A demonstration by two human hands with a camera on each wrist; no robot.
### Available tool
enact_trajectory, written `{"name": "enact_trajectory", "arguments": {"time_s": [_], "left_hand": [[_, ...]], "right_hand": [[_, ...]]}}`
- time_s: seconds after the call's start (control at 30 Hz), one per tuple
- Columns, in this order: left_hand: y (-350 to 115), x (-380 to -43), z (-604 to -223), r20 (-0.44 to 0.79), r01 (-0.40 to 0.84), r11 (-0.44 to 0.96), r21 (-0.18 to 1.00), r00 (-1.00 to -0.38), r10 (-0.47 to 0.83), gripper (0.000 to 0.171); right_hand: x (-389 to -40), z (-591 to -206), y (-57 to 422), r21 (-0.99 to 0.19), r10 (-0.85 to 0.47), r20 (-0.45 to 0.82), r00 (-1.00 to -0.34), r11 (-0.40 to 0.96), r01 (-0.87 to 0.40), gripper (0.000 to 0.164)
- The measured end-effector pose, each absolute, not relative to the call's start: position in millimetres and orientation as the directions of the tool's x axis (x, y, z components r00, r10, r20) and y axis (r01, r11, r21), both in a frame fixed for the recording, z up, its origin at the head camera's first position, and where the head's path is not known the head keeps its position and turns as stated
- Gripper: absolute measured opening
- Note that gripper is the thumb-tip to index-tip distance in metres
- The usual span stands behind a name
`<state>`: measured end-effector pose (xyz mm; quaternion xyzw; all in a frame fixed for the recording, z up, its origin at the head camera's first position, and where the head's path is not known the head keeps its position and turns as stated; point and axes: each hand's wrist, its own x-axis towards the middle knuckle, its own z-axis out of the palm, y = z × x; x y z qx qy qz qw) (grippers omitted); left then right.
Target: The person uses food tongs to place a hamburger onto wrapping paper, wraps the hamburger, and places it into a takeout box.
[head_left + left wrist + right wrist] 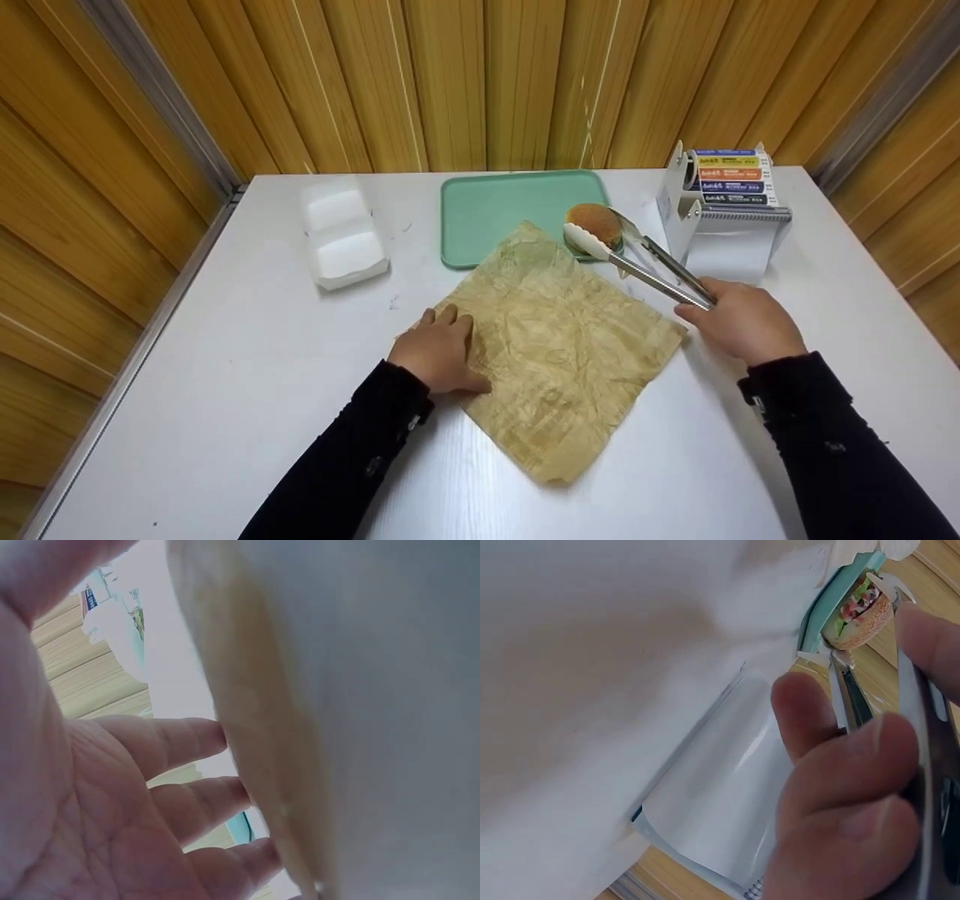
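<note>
My right hand (pixel 746 319) grips a pair of metal tongs (pixel 660 281) by the handles. Their pale scalloped tips lie on both sides of a hamburger (pixel 594 222) at the front right corner of the green tray (pixel 517 178). In the right wrist view the hamburger (pixel 859 615) shows lettuce and a seeded bun between the tips, and curled fingers (pixel 847 787) wrap the handles. A crumpled sheet of brown paper (pixel 562 345) lies cornerwise on the table, its far corner overlapping the tray. My left hand (pixel 439 352) touches the paper's left edge with spread fingers.
An open white takeaway box (pixel 349 251) stands at the back left. On the back right is a white label dispenser (pixel 724 202) with several coloured rolls and a hanging white sheet. Wooden slat walls (pixel 450 82) close off the white table (pixel 247 360) behind and at both sides.
</note>
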<state>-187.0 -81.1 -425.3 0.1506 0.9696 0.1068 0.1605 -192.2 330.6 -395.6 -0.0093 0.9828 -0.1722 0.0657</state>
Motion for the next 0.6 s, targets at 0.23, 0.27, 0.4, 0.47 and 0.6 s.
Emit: {"name": "enact_trajectory", "arguments": {"time_s": [0.23, 0.27, 0.4, 0.47, 0.6], "left_hand": [[-79.8, -188.9, -426.4, -0.290, 0.260, 0.934, 0.245, -0.899, 0.327, 0.106], [-79.6, -189.4, -426.4, -0.291, 0.261, 0.935, 0.242, -0.899, 0.326, 0.106], [-78.6, -191.8, -425.6, -0.297, 0.260, 0.936, 0.239, -0.898, 0.325, 0.106], [-78.3, -192.9, -425.0, -0.302, 0.258, 0.936, 0.240, -0.896, 0.325, 0.107], [-78.0, -194.9, -424.5, -0.305, 0.257, 0.938, 0.233, -0.897, 0.321, 0.106]], "right_hand": [[-188.7, -392.3, 335.6, -0.350, -0.031, -0.082, -0.996, 0.937, 0.000, 0.074], [-187.5, -390.9, 336.2, -0.348, -0.036, -0.077, -0.996, 0.937, -0.007, 0.076], [-177.7, -384.6, 337.1, -0.344, -0.081, -0.073, -0.994, 0.938, -0.051, 0.078], [-170.2, -382.1, 336.9, -0.337, -0.113, -0.070, -0.991, 0.938, -0.083, 0.077], [-154.3, -380.8, 335.3, -0.319, -0.168, -0.062, -0.984, 0.937, -0.140, 0.071]]}}
